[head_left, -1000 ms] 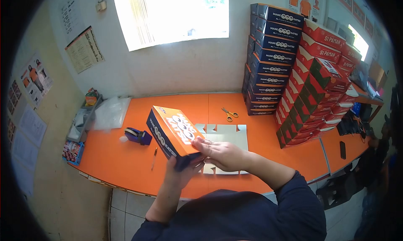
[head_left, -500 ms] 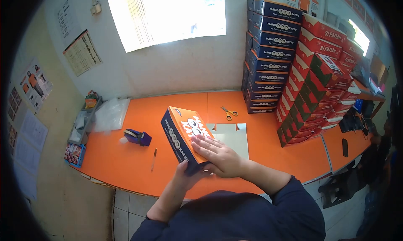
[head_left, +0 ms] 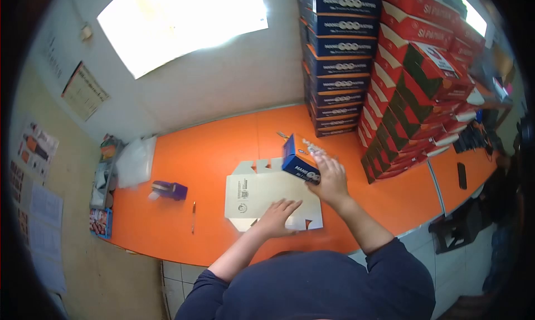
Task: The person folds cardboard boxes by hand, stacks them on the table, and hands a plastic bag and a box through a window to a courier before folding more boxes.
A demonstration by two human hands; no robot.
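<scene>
My right hand (head_left: 331, 179) grips a folded navy and orange food box (head_left: 300, 161) at its near right end. The box is tilted and overlaps the far right part of a flat, unfolded carton blank (head_left: 239, 189), pale side up, with cut flaps and small dark print at its left. On the blank's near part, my left hand (head_left: 278, 217) rests with fingers spread, holding nothing. Behind the box, the scissors (head_left: 282, 135) are mostly hidden.
Tall stacks of navy boxes (head_left: 341, 67) and red boxes (head_left: 415, 80) stand at the right. Left on the orange table (head_left: 206, 144) are a purple tape dispenser (head_left: 170, 190), a pen (head_left: 194, 217), plastic bags (head_left: 135, 161) and a grey organiser (head_left: 104, 175).
The box has moved right and away from me, now in my right hand alone. My left hand has left it for the blank, now more exposed. The view has shifted.
</scene>
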